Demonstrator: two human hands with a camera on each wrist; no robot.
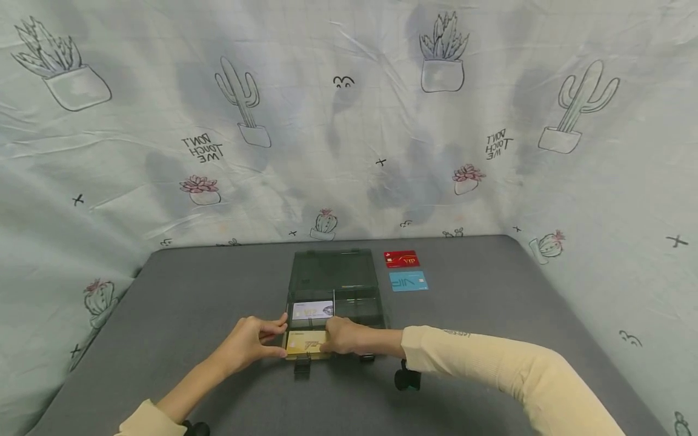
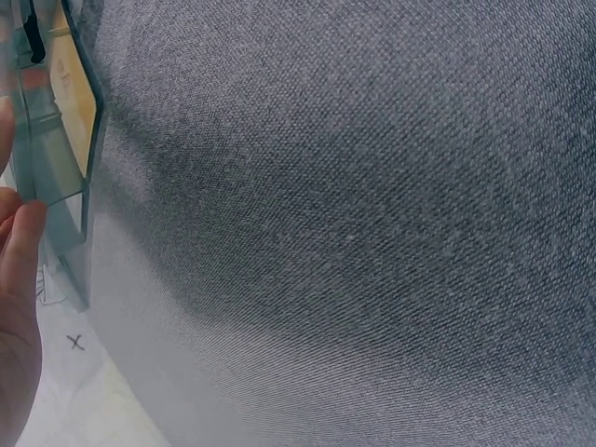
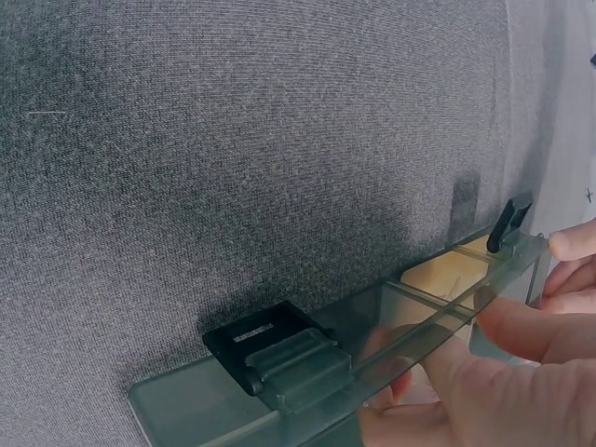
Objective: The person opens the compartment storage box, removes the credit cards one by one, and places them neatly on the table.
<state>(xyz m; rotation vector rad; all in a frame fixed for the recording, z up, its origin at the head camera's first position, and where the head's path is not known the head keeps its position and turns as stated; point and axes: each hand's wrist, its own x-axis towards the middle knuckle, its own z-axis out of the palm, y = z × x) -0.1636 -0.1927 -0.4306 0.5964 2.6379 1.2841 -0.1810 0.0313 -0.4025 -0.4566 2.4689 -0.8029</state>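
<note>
A translucent dark-green plastic case [image 1: 358, 315] lies with its lid [image 1: 334, 270] folded back, its inside split into compartments. At the case's left side is my left hand [image 1: 248, 345], thumb near the front corner and fingers on the side wall, steadying it. My right hand [image 1: 342, 336] reaches into the front-left compartment, fingers and thumb at the right end of a gold card [image 1: 304, 342]. That card also shows through the wall in the right wrist view, beside the right fingertips [image 3: 494, 312]. A silver-white VIP card [image 1: 312, 310] lies in the back-left compartment.
A red VIP card [image 1: 402, 259] and a light-blue VIP card [image 1: 409, 281] lie on the grey cloth-covered table [image 1: 218, 272], right of the lid. Two black latches [image 1: 302, 367] project from the case's front edge. A cactus-print curtain [image 1: 349, 121] hangs behind the table.
</note>
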